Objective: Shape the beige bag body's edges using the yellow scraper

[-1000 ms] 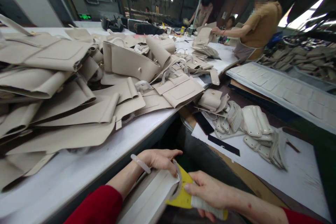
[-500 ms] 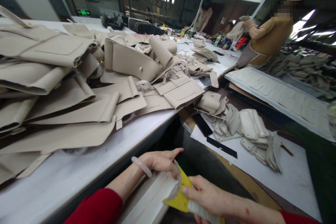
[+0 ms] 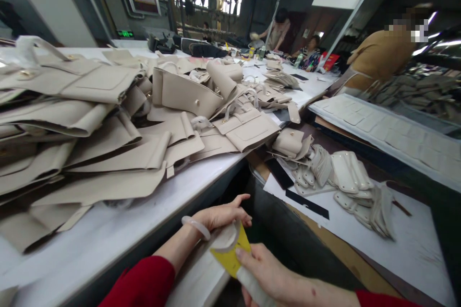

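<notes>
In my right hand [image 3: 264, 268] is a yellow scraper [image 3: 230, 254] with a curved edge and a pale wrapped handle; the fingers are closed round it. Its blade lies against the end of a long pale block [image 3: 201, 278] in front of me. My left hand [image 3: 225, 214], with a pale bangle at the wrist, rests over the far end of this block, just beyond the blade. Its index finger is stretched out and the others are loosely bent, partly hidden. A rounded pale patch shows between the left hand and the blade.
Beige bag parts [image 3: 108, 187] are heaped on the long white table [image 3: 144, 230] at left. To the right, stacked beige pieces [image 3: 349, 172], a dark phone [image 3: 279, 172] and a black strip [image 3: 308, 204] lie on a white sheet [image 3: 403, 244]. A co-worker [image 3: 383, 55] stands behind a tray [image 3: 385, 129].
The scraper and my right hand have moved left, and the blade has turned. My left hand's fingers have straightened forward. The co-worker at right has turned and leaned away. The view has shifted slightly.
</notes>
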`<act>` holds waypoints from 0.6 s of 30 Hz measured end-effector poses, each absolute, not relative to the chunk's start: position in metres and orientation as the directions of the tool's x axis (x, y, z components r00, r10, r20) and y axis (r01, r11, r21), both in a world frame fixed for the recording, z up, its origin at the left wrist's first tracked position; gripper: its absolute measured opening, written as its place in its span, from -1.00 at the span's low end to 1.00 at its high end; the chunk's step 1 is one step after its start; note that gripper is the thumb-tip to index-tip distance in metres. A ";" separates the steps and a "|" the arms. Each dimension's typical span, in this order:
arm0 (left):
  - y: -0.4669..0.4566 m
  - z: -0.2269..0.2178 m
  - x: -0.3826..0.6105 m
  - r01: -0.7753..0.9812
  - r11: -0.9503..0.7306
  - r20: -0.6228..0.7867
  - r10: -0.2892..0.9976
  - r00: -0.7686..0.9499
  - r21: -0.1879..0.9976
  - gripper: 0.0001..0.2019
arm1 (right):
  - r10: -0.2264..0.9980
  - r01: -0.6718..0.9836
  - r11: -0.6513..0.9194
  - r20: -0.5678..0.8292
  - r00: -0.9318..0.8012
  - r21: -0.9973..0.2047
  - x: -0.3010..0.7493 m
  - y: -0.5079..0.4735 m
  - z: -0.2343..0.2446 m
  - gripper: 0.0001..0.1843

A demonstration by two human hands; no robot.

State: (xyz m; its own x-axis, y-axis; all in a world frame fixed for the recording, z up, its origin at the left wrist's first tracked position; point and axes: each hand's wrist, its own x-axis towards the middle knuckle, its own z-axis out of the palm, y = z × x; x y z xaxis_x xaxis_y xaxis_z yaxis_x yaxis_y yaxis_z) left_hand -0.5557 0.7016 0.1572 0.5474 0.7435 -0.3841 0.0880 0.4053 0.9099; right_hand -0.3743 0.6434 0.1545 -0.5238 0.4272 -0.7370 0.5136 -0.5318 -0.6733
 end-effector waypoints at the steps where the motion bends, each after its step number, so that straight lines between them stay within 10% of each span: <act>1: 0.701 0.160 -0.555 0.091 0.402 -0.387 0.759 0.524 0.911 -0.18 | 0.446 0.499 -0.534 -0.729 -0.519 -0.682 -0.378 0.638 0.151 -0.25; 8: 0.676 0.181 -0.566 0.157 0.345 -0.377 0.882 0.283 0.925 -0.34 | 0.474 0.325 -0.546 -0.605 -0.640 -0.772 -0.369 0.606 0.145 0.02; 18: 0.617 0.205 -0.562 0.245 0.282 -0.330 0.927 0.180 0.927 -0.42 | 0.812 0.171 -0.472 -0.501 -0.300 -0.865 -0.346 0.635 0.159 -0.26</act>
State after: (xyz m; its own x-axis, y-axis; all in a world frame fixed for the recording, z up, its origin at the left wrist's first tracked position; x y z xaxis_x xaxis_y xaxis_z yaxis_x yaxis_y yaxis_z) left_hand -0.5617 0.6168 0.2049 0.1804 0.9266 -0.3299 0.2453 0.2824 0.9274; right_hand -0.3464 0.6347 0.1585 -0.2999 0.8116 -0.5014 0.1705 -0.4715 -0.8652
